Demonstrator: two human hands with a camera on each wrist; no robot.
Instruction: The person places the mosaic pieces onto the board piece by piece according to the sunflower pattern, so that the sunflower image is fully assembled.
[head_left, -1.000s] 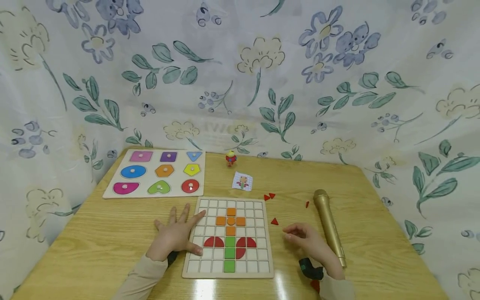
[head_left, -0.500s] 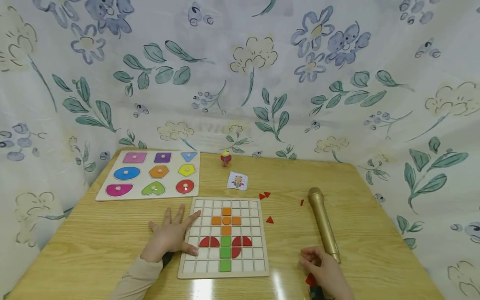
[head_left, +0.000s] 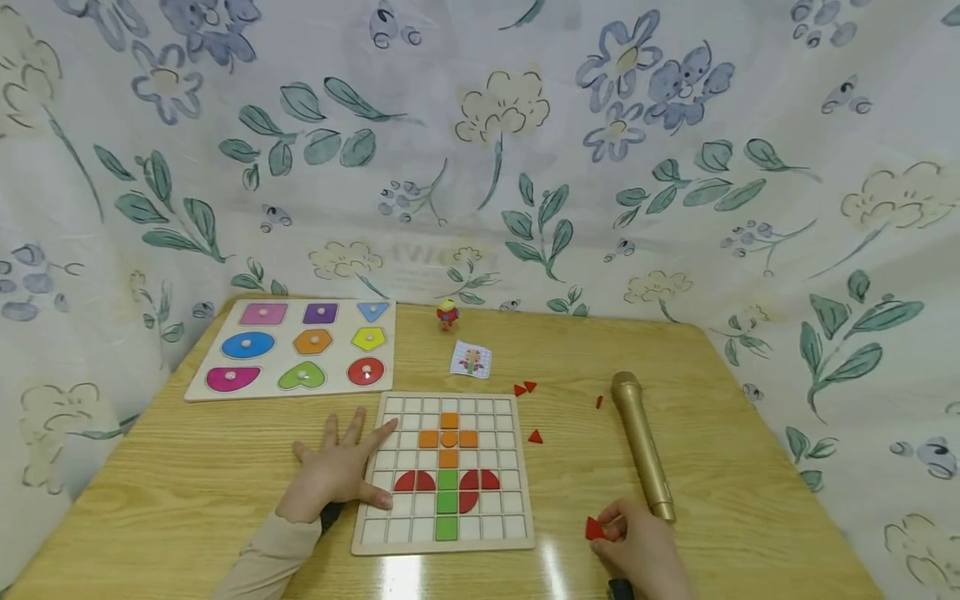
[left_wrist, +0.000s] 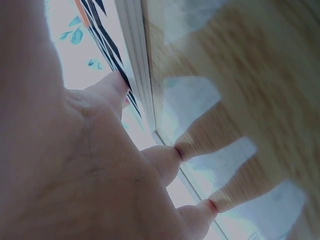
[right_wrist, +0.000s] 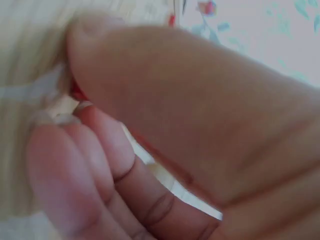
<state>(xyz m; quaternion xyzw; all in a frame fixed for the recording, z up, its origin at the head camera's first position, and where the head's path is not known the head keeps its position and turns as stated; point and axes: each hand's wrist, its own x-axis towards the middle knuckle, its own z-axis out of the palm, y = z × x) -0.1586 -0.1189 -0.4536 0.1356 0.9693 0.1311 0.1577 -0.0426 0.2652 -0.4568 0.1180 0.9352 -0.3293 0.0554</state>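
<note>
My left hand (head_left: 330, 475) lies with spread fingers at the left side of a wooden grid board (head_left: 495, 417), thumb and index finger over its edge. Orange squares (head_left: 448, 459), an orange circle (head_left: 448, 439), green squares (head_left: 447, 502) and red quarter-circles (head_left: 468, 502) fill some cells, forming a flower. Right of the board, low over the table, my right hand (head_left: 641, 546) pinches a red wedge-shaped tile (head_left: 593, 528) between thumb and fingers. In the right wrist view, the thumb hides most of this red tile (right_wrist: 77, 93).
Red triangles (head_left: 536, 437) lie right of the board, and a thin red piece (head_left: 599, 402) beside a gold microphone (head_left: 643, 450). Behind are a pattern card (head_left: 471, 360), a small figurine (head_left: 447, 314) and a knobbed shape puzzle (head_left: 281, 321). A floral curtain (head_left: 420, 167) borders the table.
My right hand moved back toward the near side, picked up the red tile lying by the wrist, and now holds it slightly left. The left hand stays at the board; the view shifted slightly.
</note>
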